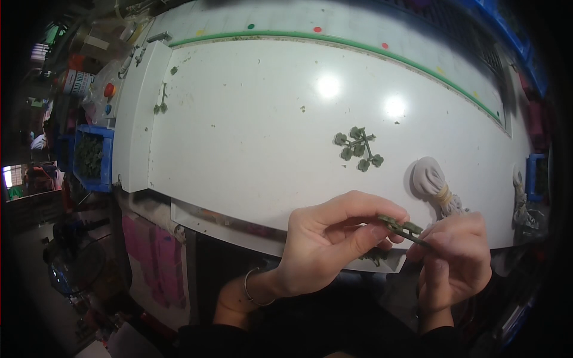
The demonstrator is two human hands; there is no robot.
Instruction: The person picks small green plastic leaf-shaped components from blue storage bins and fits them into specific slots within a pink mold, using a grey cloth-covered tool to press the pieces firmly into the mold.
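Close to the near edge of the white table (250, 137), my left hand (334, 230) pinches a small dark green moulded piece (403, 227) with rounded lobes on a thin stem. A bracelet circles that wrist. My right hand (458, 253) closes on the stem end of the same piece; its fingertips hide part of it. Farther out on the table lies a branched green sprue with rounded lobes (359, 148), touched by neither hand. Just beyond my right hand is a pale grey bundle (431, 177) tied with a tan band.
At the far side runs a pale strip (280, 21) with a green edge and coloured dots. A blue crate (95, 156) of green pieces stands left, another blue crate (536, 173) right. Green scraps (161, 107) lie far left. An open drawer (227, 227) juts below the table's front.
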